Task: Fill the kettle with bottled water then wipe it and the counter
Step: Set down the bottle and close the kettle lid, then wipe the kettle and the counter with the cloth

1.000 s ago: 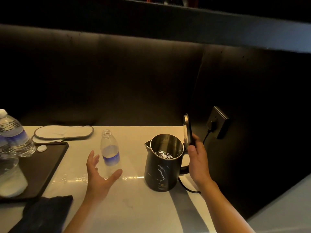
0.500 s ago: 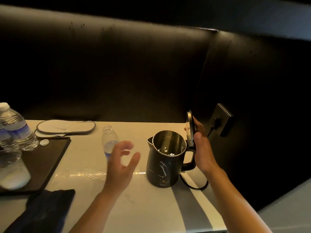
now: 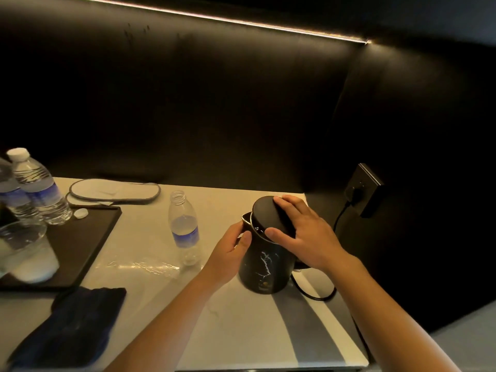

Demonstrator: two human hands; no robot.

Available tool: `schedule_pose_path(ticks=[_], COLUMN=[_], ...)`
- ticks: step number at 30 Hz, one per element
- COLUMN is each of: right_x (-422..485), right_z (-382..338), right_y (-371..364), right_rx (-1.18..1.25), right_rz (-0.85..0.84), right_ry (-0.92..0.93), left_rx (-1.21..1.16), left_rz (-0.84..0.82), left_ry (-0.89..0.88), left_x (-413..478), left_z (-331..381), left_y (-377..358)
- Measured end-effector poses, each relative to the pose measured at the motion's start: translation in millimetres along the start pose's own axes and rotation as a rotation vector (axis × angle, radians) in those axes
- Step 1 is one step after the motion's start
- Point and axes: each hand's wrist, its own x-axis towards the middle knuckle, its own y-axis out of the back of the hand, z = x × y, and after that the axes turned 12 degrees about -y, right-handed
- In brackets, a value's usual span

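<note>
A black marble-patterned kettle (image 3: 264,267) stands on the pale counter (image 3: 241,331) at the right. Its round black lid (image 3: 269,214) is tilted down over the mouth, with a small gap at the front. My right hand (image 3: 303,232) lies on the lid, fingers spread over it. My left hand (image 3: 230,253) grips the kettle's left side below the spout. An uncapped, nearly empty water bottle (image 3: 184,226) stands left of the kettle. A dark blue cloth (image 3: 72,326) lies at the counter's near left.
A black tray (image 3: 88,245) at the left holds two capped water bottles (image 3: 40,191), a white cap (image 3: 80,213) and a glass (image 3: 25,253). White slippers (image 3: 112,190) lie behind it. The kettle's cord (image 3: 319,294) runs to a wall socket (image 3: 362,189).
My right hand swung the upright lid down onto the kettle. My left hand moved right from beside the bottle and took hold of the kettle's body. The view tilted down.
</note>
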Motion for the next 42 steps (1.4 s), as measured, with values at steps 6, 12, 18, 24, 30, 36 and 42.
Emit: schedule_pose_path(ticks=[6, 12, 18, 24, 30, 36, 42], right_x=[-1.2, 1.3, 3.3, -1.8, -6.4, -9.5, -10.7], right_z=[-0.8, -0.4, 1.1, -7.2, -11.2, -12.5, -13.0], right_y=[-1.9, -2.8, -6.2, -4.3, -6.6, -10.5, -8.2], right_rx=[-0.091, -0.146, -0.13, -0.137, -0.118, -0.092, -0.046], right_rz=[-0.024, -0.026, -0.031, -0.044, -0.012, 0.026, 0.031], right_ry=[0.003, 0.016, -0.029, -0.089, -0.127, -0.146, -0.162], left_rx=[0.188, 0.676, 1.248, 1.253, 1.212, 0.714, -0.567], left_rz=[0.055, 0.297, 0.24, 0.049, 0.193, 0.519, 0.75], left_ry=[0.035, 0.013, 0.269, 0.502, 0.438, 0.171, 0.185], left_x=[-21.3, -112.8, -179.1, -195.1, -194.4, -183.7, -102.6], left_z=[6.5, -7.0, -30.6, -56.7, -59.8, -37.7, 37.8], left_y=[9.8, 93.1, 171.8, 179.5, 164.9, 84.4, -17.1])
